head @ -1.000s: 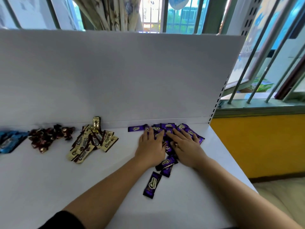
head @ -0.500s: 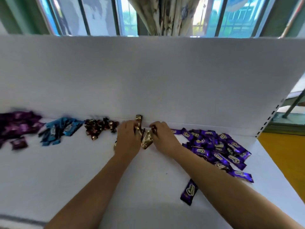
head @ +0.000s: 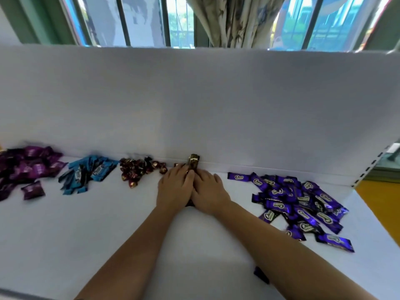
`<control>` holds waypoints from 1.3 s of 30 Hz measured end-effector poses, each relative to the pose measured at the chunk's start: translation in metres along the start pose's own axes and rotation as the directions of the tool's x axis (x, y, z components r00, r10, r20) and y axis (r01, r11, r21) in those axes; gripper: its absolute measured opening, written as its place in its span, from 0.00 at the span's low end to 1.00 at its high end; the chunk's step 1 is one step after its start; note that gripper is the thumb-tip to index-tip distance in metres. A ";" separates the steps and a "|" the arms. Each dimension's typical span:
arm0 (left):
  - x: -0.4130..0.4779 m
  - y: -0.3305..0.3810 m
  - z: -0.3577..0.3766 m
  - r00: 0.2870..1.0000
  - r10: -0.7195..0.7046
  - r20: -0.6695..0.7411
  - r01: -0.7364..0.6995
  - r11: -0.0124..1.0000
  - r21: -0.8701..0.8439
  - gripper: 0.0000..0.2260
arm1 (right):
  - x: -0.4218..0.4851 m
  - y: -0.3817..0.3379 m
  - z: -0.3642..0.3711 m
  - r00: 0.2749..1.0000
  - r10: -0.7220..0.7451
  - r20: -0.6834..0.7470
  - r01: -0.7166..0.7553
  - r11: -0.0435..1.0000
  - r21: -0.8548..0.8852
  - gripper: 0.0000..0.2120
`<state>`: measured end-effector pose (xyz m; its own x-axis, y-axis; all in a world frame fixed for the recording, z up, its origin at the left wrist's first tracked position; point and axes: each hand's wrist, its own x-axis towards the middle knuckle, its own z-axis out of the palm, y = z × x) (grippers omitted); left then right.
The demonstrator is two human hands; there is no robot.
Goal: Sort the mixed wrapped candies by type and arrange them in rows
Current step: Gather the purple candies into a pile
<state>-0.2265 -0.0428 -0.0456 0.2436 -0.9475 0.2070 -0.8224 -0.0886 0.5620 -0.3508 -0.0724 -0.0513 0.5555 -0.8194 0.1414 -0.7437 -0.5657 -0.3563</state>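
Head: left hand (head: 174, 191), right hand (head: 208, 192) cover gold candies (head: 193, 162).

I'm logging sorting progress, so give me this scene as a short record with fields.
piles left to right: magenta candies; blue candies; red foil candies; gold candies; violet bars
hands: left hand and right hand side by side, covering the gold candies
stray: lone violet bar by right forearm
rows: none formed yet

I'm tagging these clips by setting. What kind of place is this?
Probably an indoor room with a makeshift sorting station: a plain white table backed by an upright white board, barred windows and a patterned curtain behind it, and wrapped candies piled by type along the board.
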 end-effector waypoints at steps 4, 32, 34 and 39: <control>-0.006 0.005 -0.005 0.988 0.013 -0.153 -0.004 0.998 0.059 0.30 | -0.002 0.008 -0.020 0.999 -0.023 -0.049 0.035 0.965 0.260 0.29; -0.079 0.132 0.051 0.620 0.387 0.682 -0.624 0.770 0.130 0.64 | -0.210 0.171 -0.120 0.918 0.397 0.016 -0.381 0.891 -0.246 0.46; -0.066 0.141 0.062 0.674 0.367 0.641 -0.562 0.818 0.123 0.63 | -0.203 0.178 -0.116 0.907 0.420 0.014 -0.408 0.888 -0.212 0.44; -0.036 0.160 0.091 0.742 0.383 0.550 -0.504 0.860 0.081 0.64 | -0.182 0.190 -0.115 0.911 0.413 -0.001 -0.405 0.894 -0.192 0.34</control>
<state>-0.4141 -0.0507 -0.0361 -0.4171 -0.9061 -0.0713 -0.8715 0.3765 0.3141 -0.6357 -0.0413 -0.0380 0.1986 -0.9799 -0.0173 -0.9612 -0.1913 -0.1988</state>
